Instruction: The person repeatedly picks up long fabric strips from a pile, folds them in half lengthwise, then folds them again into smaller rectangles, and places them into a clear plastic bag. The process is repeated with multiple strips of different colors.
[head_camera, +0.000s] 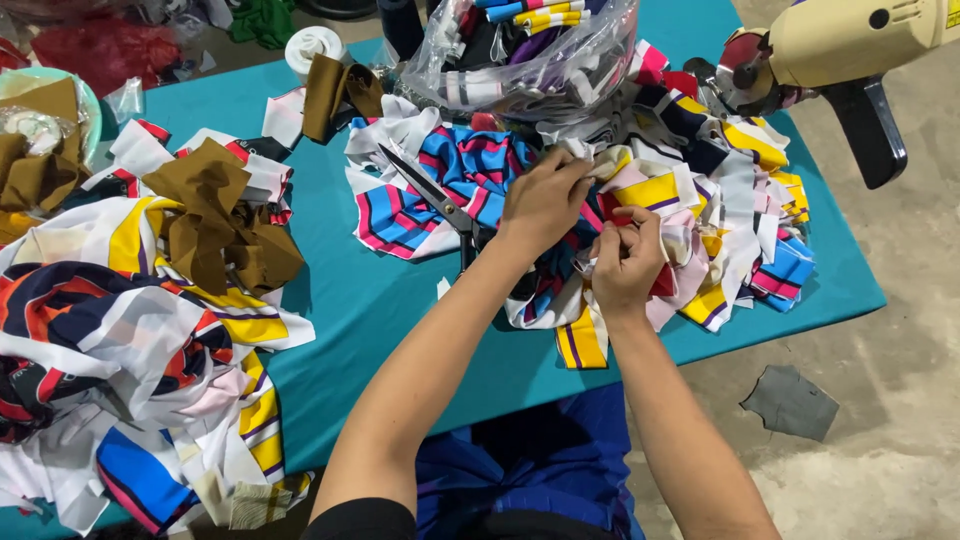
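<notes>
Both hands pinch fabric scraps: the left hand (545, 200) grips a white strip (585, 150), the right hand (628, 258) closes on a red-and-white piece (662, 282). Scissors (432, 195) lie just left of them, on the striped scrap pile (740, 200).

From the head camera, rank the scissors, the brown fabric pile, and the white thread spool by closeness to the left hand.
1. Scissors: right beside the left hand, toward the table's middle.
2. White thread spool: at the table's far edge.
3. Brown fabric pile: farther off, left part of the table.
</notes>
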